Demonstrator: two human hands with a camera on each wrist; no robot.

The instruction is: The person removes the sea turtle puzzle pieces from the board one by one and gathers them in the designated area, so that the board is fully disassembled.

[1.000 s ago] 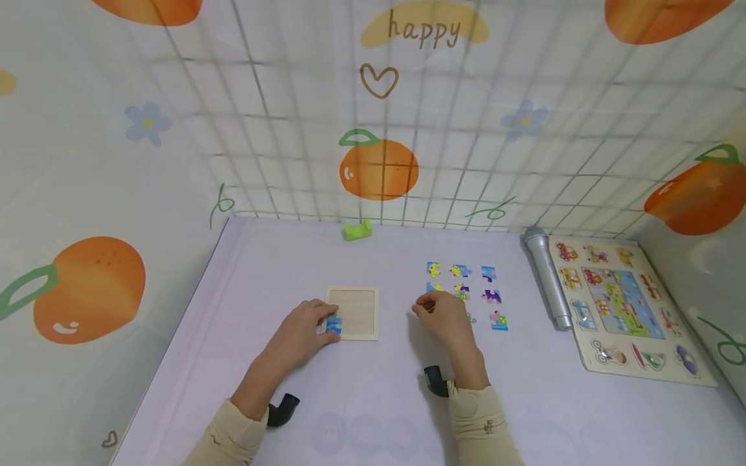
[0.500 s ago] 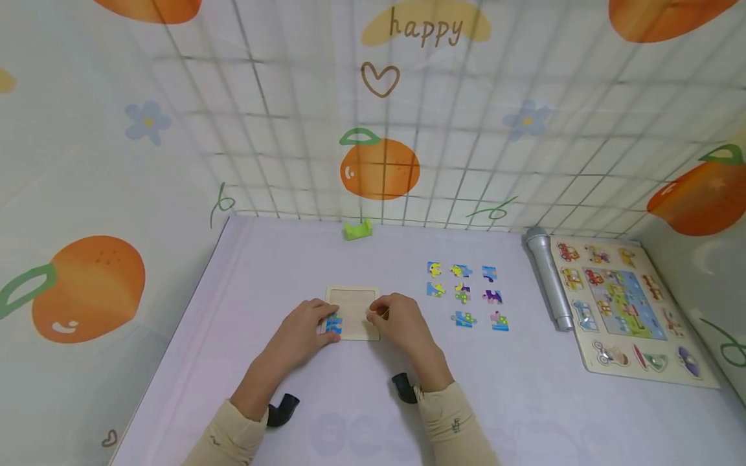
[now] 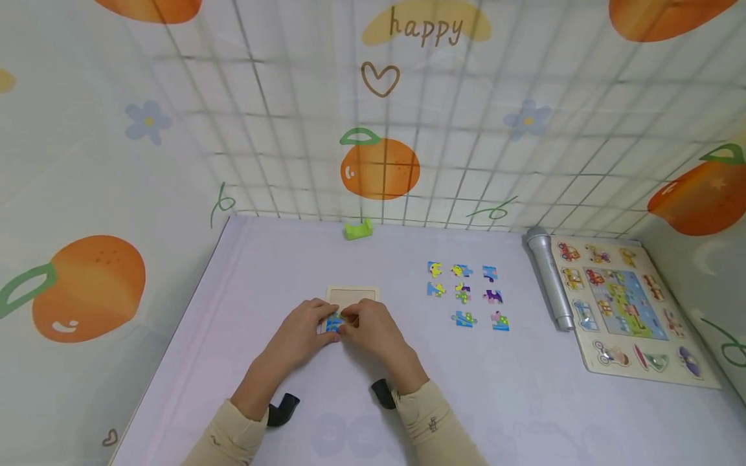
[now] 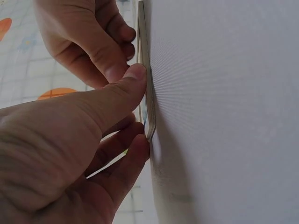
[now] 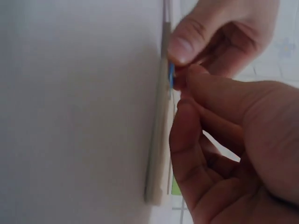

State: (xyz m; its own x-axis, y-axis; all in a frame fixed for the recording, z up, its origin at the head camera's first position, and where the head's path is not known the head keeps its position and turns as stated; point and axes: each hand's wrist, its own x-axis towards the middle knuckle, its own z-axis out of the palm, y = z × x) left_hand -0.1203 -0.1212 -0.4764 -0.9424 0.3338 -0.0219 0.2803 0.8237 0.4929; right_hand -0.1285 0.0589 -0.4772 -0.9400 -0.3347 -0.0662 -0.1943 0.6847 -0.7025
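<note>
A small square wooden puzzle tray (image 3: 357, 294) lies on the table with blue jigsaw pieces (image 3: 333, 323) in its lower left corner. My left hand (image 3: 300, 327) holds the tray at its left side, thumb and fingers spread along the edge. Over the tray, beside those pieces, my right hand (image 3: 375, 329) has thumb and fingertips pinched together on a jigsaw piece, which its fingers largely hide. In the right wrist view, a strip of blue (image 5: 171, 74) shows at the tray's edge near both hands' fingertips.
Several loose jigsaw pieces (image 3: 463, 294) lie in rows to the right of the tray. Farther right are a silver microphone (image 3: 549, 278) and a picture puzzle board (image 3: 623, 304). A green plastic piece (image 3: 358, 230) sits at the back, before a grid-patterned curtain (image 3: 437, 168).
My right hand has moved left from the rows of loose pieces to the tray, carrying a jigsaw piece to the blue corner. My left hand has stayed at the tray's left side.
</note>
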